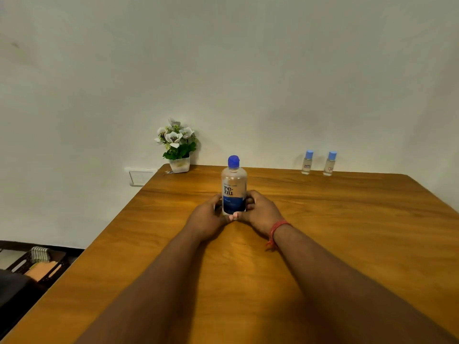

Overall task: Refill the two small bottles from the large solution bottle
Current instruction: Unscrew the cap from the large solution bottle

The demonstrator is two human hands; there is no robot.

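Both hands, left hand (207, 216), right hand (258, 212), fingers curled round upright large solution bottle (233, 187)

The large solution bottle (233, 186) is clear with a deep blue cap, dark lettering and a blue lower label; the two small bottles (307, 162) (329, 163) are clear with light blue caps and tiny labels, one bluish, one reddish; the bench (347, 219) is warm orange-brown with darker wood grain; the flowers (175, 136) are white with dark centres over green leaves in a white pot (180, 165); a red thread (277, 229) circles the right wrist; the wall (223, 70) is off-white
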